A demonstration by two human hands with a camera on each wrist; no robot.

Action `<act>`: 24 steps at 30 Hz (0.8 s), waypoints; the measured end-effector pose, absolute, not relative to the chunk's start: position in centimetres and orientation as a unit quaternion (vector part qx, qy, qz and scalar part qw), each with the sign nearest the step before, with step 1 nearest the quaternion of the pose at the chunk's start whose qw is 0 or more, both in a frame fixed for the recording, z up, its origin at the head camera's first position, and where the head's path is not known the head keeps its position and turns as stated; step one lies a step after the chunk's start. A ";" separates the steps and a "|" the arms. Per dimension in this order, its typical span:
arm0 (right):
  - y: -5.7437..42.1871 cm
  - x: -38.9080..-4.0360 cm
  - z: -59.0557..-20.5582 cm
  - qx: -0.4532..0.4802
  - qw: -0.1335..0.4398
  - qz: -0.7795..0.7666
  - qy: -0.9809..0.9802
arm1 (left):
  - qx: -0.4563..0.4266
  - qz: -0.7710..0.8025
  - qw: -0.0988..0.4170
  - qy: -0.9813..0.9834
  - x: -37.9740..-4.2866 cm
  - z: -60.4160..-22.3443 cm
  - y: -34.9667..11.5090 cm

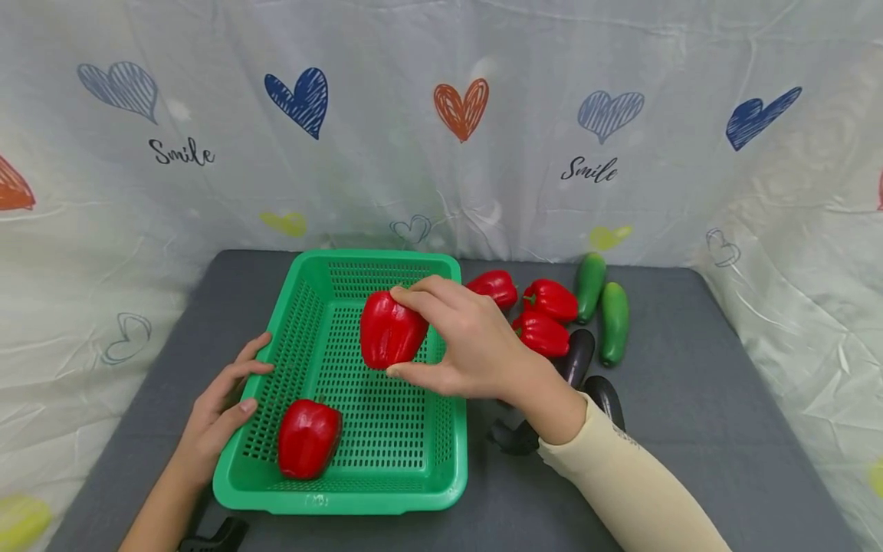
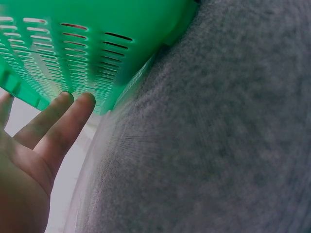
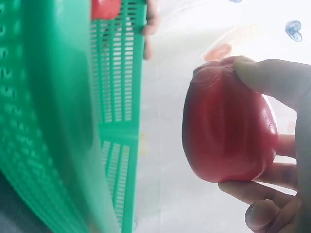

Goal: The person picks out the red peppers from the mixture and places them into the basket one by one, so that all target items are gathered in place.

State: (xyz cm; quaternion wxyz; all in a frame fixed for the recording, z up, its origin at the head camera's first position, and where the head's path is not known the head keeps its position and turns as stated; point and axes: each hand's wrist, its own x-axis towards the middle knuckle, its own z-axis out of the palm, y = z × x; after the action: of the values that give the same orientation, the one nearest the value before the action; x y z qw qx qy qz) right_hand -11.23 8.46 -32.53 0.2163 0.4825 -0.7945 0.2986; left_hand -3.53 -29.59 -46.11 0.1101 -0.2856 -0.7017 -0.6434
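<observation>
Above the green basket (image 1: 372, 502), my right hand (image 1: 469, 337) pinches a red bell pepper (image 1: 392, 330) between thumb and fingers. In the right wrist view that held pepper (image 3: 228, 121) hangs clear of the basket wall (image 3: 73, 116). Another red bell pepper (image 1: 309, 438) lies inside the basket at its near left corner. My left hand (image 1: 219, 418) rests against the basket's left side with its fingers extended. The left wrist view shows those fingers (image 2: 68, 126) touching or almost touching the slotted outer wall (image 2: 97, 29); exact contact is hard to tell.
Right of the basket lie several red bell peppers (image 1: 541, 333), two green cucumber-like vegetables (image 1: 614, 323) and dark eggplants (image 1: 605, 399), partly hidden by my right arm. A black object (image 1: 513, 438) sits under that forearm. A patterned white curtain (image 1: 386, 176) hangs behind the grey table (image 1: 704, 460).
</observation>
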 end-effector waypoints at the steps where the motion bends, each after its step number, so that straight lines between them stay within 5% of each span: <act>1: 8.2 -11.2 -32.5 0.484 0.214 0.299 -0.794 | -0.286 -0.644 0.110 -0.701 -3.5 -46.1 -29.6; 18: 5.3 -10.7 -32.5 0.482 0.164 0.285 -0.812 | -0.284 -0.643 0.112 -0.703 -3.5 -46.1 -29.7; 24: 5.0 -10.7 -32.8 0.471 0.099 0.299 -0.824 | -0.280 -0.642 0.112 -0.705 -3.5 -46.1 -29.7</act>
State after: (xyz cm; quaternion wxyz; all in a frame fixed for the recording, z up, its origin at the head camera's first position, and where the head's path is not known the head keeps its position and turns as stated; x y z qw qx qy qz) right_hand -10.68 4.95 -32.83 0.0987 0.4715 -0.8239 0.2987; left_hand -3.49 -29.66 -46.05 0.1116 -0.2805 -0.7047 -0.6421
